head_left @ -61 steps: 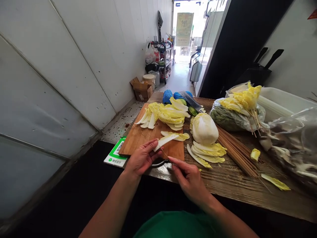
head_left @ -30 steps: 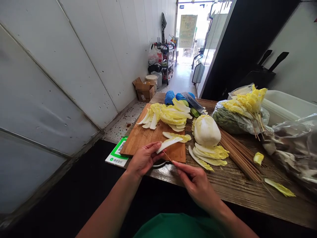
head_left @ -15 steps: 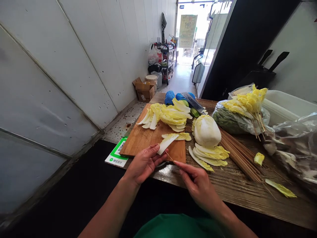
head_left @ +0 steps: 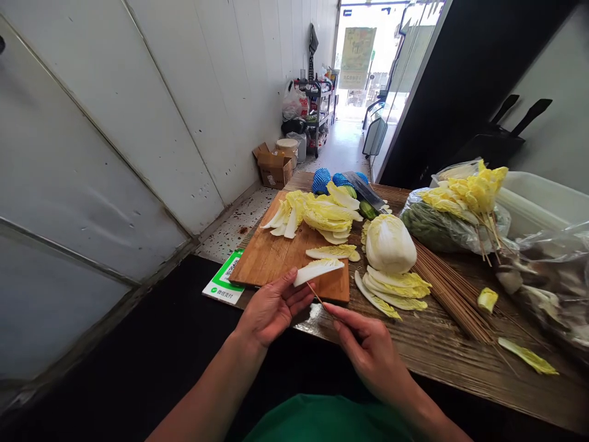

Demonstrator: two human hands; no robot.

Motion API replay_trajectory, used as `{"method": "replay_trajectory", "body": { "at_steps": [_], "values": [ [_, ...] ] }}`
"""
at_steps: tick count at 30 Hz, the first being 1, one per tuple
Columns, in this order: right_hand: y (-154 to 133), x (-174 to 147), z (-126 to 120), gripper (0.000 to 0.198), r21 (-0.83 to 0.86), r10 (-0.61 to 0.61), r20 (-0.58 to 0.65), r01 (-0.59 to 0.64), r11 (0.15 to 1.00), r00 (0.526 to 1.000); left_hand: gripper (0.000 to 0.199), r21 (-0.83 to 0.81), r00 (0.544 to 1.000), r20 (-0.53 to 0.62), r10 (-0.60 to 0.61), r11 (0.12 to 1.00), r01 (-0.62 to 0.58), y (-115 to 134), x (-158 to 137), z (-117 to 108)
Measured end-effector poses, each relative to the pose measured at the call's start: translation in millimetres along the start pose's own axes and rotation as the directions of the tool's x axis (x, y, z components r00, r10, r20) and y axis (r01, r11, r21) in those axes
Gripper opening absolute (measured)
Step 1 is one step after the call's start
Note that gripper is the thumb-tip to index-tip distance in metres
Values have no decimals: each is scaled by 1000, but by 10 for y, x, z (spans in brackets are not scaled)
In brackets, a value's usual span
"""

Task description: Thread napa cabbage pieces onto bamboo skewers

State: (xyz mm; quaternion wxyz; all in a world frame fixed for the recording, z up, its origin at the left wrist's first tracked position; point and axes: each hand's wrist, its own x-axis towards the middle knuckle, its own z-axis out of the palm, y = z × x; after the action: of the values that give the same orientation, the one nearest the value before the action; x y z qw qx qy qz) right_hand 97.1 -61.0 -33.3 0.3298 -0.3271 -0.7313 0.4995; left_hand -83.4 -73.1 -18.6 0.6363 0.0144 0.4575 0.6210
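Note:
My left hand pinches the white base of a napa cabbage leaf between thumb and fingers, over the near edge of the cutting board. My right hand grips a thin wooden skewer, its far tip at the leaf's underside; whether it has pierced the leaf I cannot tell. Beyond them another leaf lies across the board's right edge. A pile of cut leaves covers the back of the board. To the right sit a cabbage head and several loose leaves.
A bundle of skewers lies right of the cabbage. Farther right are skewered leaves on a bag of greens, a white tub and a bag of mushrooms. A knife rests at the back near cucumbers.
The held leaf has turned from pointing up and away to lying more level, its tip toward the right. The skewer remains in my right hand, and the whole view has shifted slightly.

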Motion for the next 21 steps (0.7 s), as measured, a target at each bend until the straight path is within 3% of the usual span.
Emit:
{"method": "replay_trajectory", "body": {
  "at_steps": [6, 21],
  "values": [
    [10, -19, 3, 33, -11, 23, -6, -23, 1000, 1000, 7, 55, 998, 55, 35, 998, -38, -14, -24, 16],
    [-30, -81, 29, 38, -43, 87, 2, -87, 995, 996, 6, 103, 998, 42, 39, 994, -43, -73, -51, 35]
  ]
}}
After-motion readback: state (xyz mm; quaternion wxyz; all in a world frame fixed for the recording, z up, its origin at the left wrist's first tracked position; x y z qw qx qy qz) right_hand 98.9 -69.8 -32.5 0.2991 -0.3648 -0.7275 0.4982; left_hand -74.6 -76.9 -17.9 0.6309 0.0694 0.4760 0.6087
